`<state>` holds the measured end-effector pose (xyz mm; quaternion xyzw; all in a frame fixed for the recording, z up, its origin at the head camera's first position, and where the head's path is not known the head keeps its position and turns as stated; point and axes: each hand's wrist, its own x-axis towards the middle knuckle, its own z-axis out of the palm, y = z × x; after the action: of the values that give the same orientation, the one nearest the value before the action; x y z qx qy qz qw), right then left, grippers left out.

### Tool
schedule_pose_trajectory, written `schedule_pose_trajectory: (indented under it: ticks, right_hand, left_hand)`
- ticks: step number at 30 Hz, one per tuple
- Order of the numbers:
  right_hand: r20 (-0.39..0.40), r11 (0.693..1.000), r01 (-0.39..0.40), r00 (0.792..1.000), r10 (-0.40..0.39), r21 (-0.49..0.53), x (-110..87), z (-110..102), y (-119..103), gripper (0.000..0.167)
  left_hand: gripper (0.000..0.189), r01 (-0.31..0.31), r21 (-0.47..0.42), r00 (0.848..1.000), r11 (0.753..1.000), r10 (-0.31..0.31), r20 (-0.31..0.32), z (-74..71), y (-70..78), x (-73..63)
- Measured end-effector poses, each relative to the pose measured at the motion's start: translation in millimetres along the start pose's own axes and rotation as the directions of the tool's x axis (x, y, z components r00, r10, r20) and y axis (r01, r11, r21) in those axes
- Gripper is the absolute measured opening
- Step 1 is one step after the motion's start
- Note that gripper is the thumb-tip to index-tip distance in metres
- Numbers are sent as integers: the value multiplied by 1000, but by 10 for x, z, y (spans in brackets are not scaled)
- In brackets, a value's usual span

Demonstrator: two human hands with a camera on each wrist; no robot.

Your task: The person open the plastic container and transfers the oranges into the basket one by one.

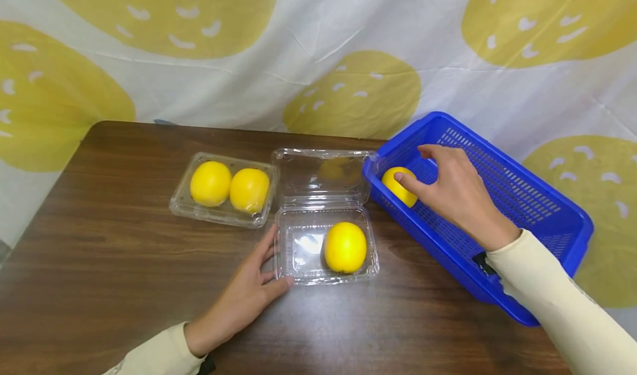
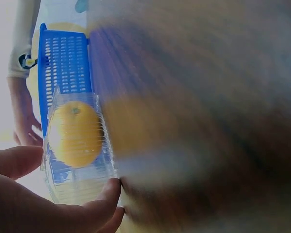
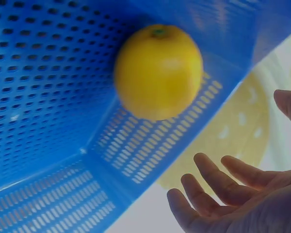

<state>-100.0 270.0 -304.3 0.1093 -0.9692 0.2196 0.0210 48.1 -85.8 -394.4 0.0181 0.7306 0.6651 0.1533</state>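
Note:
My left hand rests against the left side of a clear plastic clamshell box, thumb at its front corner and fingers extended along its edge. The box lies with its lid folded back, and one yellow orange sits in its right half. Over the blue basket, my right hand is held with fingers spread and nothing in them. Another orange lies inside the basket at its left end, below that thumb in the head view.
A second clear box with two oranges stands to the left, closed. Behind the brown wooden table hangs a white cloth printed with yellow fruit shapes. The basket's raised rim runs along the right side.

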Motion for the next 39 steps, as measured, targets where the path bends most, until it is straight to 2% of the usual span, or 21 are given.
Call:
schedule_pose_trajectory:
  ticks: [7,12,17,24,35,39]
  right_hand:
    - [-41,996,91,995,-90,5,-90,-34,-203,76]
    - [-110,981,190,975,-191,-27,-166,-45,-332,69]
    - [-135,968,251,958,-253,-31,-231,-24,-432,69]
    - [-148,953,302,942,-302,-25,-297,46,-504,68]
    - [-120,930,365,922,-369,-53,-387,210,-563,73]
    - [-117,911,406,904,-412,-75,-423,289,-565,73]
  left_hand:
    - [103,2,-2,1000,1000,-2,1,-3,0,6]
    - [103,8,0,1000,1000,-8,-1,-2,5,2]
    - [103,7,13,1000,1000,-7,-9,-3,9,1]
    - [103,9,18,1000,1000,-9,-5,-3,-3,8]
    - [103,14,9,1000,1000,-14,-4,0,-6,13]
    - [103,15,1,1000,1000,-15,-5,1,3,9]
